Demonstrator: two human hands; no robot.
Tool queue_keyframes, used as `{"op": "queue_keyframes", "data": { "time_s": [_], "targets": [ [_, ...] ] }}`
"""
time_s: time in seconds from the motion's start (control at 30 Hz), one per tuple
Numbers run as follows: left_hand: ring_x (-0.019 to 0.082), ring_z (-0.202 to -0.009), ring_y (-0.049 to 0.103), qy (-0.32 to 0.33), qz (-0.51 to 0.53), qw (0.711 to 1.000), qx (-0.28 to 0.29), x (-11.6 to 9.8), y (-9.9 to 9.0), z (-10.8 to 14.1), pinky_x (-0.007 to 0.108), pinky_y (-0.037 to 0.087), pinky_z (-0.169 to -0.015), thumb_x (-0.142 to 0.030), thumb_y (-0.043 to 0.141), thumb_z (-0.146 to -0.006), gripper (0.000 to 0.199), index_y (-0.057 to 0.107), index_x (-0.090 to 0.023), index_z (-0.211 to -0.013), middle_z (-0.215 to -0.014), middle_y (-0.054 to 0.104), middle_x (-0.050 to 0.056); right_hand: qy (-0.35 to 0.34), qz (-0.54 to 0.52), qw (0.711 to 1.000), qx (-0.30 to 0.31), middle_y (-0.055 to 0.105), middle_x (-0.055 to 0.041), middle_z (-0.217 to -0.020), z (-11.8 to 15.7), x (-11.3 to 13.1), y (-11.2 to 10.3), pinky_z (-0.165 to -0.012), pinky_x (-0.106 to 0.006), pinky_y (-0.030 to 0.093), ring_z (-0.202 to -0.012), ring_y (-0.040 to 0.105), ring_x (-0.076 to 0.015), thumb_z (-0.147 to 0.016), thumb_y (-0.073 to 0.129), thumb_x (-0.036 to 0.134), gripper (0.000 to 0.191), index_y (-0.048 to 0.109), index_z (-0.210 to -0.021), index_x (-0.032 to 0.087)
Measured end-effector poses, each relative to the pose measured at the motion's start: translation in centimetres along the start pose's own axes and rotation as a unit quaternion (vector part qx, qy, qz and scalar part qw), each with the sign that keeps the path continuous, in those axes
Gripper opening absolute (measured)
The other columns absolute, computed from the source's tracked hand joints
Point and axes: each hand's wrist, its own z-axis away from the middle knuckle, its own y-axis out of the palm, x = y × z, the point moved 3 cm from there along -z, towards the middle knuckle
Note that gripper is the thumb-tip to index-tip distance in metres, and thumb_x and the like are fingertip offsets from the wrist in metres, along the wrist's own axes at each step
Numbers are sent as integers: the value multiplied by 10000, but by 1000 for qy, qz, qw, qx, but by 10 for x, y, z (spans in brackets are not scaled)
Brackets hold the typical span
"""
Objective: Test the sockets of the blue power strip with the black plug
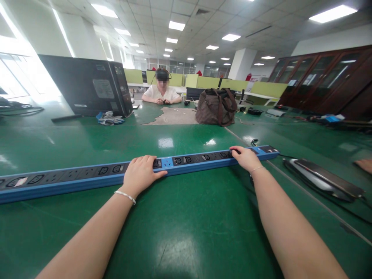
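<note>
Two hands touch one blue power strip.

No text is legible, the label on the black case and sticker on the power strip included.

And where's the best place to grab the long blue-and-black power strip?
Probably by the blue side rails of the long blue-and-black power strip, from above, at two well-spaced spots. It seems to lie flat on the green table, sockets up, so underneath looks blocked; it's long and narrow, so one spot might let it tip.
</note>
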Motion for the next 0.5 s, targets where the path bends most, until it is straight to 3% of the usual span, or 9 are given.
{"op": "queue_keyframes", "data": {
  "time_s": [0.5],
  "targets": [
    [274,-1028,537,6,5,1000,-5,0,1,0,389,363,-880,-638,462,-727,609,539,-171,-1111,-1065,614,109,-7,-5,1000,-20,681,-61,-919,1,-2,3,-708,-291,429,-780,602,-200,-767,409,364,392,651,-1049,237]
  ]
}}
